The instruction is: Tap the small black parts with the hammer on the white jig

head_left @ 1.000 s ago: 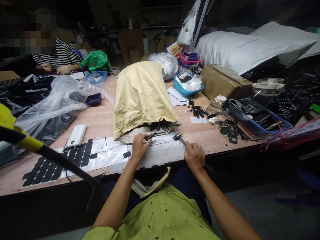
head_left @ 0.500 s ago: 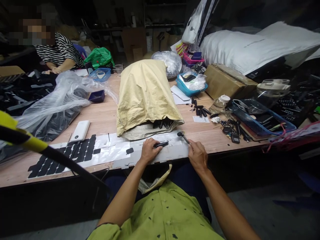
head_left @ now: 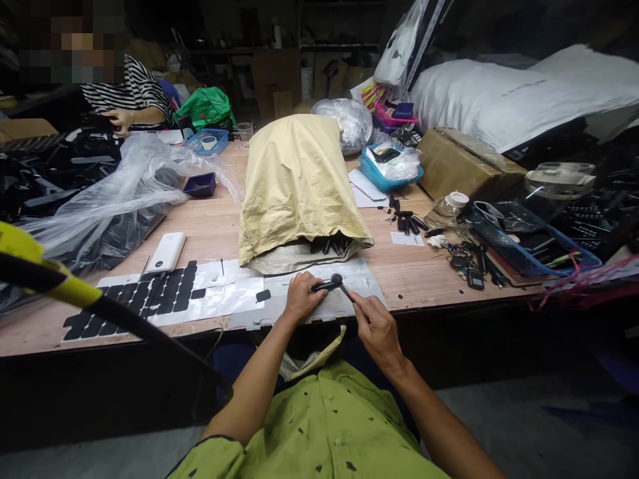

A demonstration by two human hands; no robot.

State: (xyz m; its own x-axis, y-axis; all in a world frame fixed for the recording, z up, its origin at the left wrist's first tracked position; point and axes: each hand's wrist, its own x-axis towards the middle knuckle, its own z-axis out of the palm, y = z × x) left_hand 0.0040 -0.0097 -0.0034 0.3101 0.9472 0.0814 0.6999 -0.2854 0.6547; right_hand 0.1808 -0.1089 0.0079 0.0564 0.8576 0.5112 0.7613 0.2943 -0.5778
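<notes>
My left hand (head_left: 302, 297) rests at the table's front edge, fingers closed on a slim black part (head_left: 323, 287) that points right. My right hand (head_left: 377, 326) grips a short tool with a metal shaft (head_left: 346, 291) and a round black head. That head lies over the right end of the black part and appears to touch it; whether it presses cannot be told. Beneath both hands is a grey-white board (head_left: 359, 290). Just behind them a pale yellow woven sack (head_left: 299, 179) lies with its mouth towards me, several black pieces (head_left: 330, 246) showing inside.
Left of my hands lie a sheet of black adhesive pads (head_left: 176, 293) and a white power bank (head_left: 167, 251). A yellow-and-black bar (head_left: 74, 286) crosses the near left. Small black parts, keys (head_left: 462, 259) and a blue tray (head_left: 529, 239) are to the right. Another person (head_left: 130, 93) sits back left.
My right hand has moved left, bringing the tool's head from beside the black part onto its end. My left hand keeps its hold. The co-worker's hand has risen. The view has shifted slightly.
</notes>
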